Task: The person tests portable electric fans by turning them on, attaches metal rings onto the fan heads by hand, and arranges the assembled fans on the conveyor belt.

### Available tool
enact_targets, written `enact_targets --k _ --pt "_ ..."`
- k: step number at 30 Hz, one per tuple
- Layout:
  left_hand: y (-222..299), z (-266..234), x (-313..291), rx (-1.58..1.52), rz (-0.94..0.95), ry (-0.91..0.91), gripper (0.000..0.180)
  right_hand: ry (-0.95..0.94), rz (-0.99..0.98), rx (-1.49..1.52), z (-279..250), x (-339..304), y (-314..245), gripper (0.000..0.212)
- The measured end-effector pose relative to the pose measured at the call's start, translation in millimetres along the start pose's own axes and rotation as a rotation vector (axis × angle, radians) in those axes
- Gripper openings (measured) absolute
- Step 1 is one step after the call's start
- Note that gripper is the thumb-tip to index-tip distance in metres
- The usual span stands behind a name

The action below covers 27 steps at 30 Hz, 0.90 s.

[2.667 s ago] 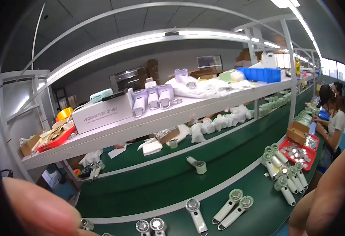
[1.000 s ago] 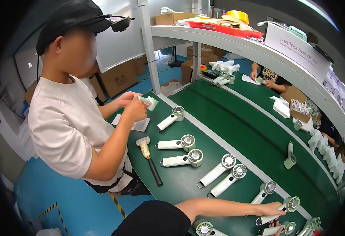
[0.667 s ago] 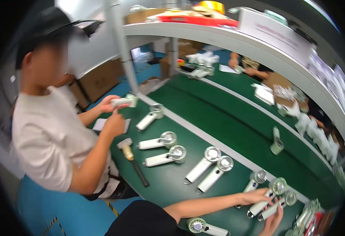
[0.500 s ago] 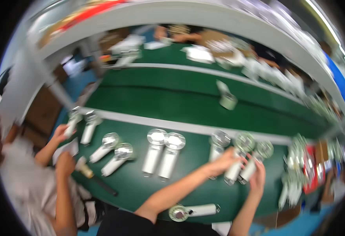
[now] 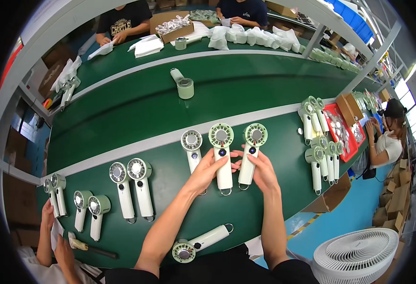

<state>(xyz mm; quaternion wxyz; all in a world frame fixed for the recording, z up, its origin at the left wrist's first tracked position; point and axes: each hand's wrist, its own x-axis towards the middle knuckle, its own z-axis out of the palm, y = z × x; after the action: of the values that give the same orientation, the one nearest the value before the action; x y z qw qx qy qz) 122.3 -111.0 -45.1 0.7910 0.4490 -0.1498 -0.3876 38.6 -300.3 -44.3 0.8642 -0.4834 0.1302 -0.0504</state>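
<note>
My left hand point(image 5: 204, 174) is closed around the white handle of a handheld fan point(image 5: 224, 176), its round pale-green head upward and a small display lit. A matching handheld fan point(image 5: 247, 171) is in my right hand point(image 5: 265, 173), fingers wrapped behind its handle, thumb at the front. The two fans are side by side with a narrow gap. Left of them, partly behind my left hand, lies another fan point(image 5: 191, 141) with a silvery head centre. Close to my body, one more fan point(image 5: 209, 239) lies slantwise, head to the left.
A pair of fans point(image 5: 142, 189) lies left on the green table point(image 5: 167, 201), with more beyond beside a co-worker's hands point(image 5: 62, 251) and a brush-like tool point(image 5: 77, 242). Several fans point(image 5: 316, 165) lie right, near a red tray point(image 5: 336, 124). A fan point(image 5: 185, 88) stands past the rail.
The view has swung to the right and sharpened, so the table's contents appear further left. Both hands still hold the same two fans, now a little further apart.
</note>
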Motion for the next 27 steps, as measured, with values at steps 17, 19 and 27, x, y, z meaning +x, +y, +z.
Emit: enact_targets --k 17,19,27 --pt "8.8 5.9 0.1 0.051 0.003 -0.065 0.037 -0.07 0.005 0.018 3.4 0.0 -2.9 0.045" --pt "9.7 6.1 -0.4 0.055 0.005 -0.062 0.037 -0.067 0.003 0.027 4.3 0.5 -3.7 0.045" --pt "11.2 6.9 -1.3 0.049 -0.038 -0.031 0.04 -0.091 0.02 0.006 0.9 -1.1 -1.9 0.043"
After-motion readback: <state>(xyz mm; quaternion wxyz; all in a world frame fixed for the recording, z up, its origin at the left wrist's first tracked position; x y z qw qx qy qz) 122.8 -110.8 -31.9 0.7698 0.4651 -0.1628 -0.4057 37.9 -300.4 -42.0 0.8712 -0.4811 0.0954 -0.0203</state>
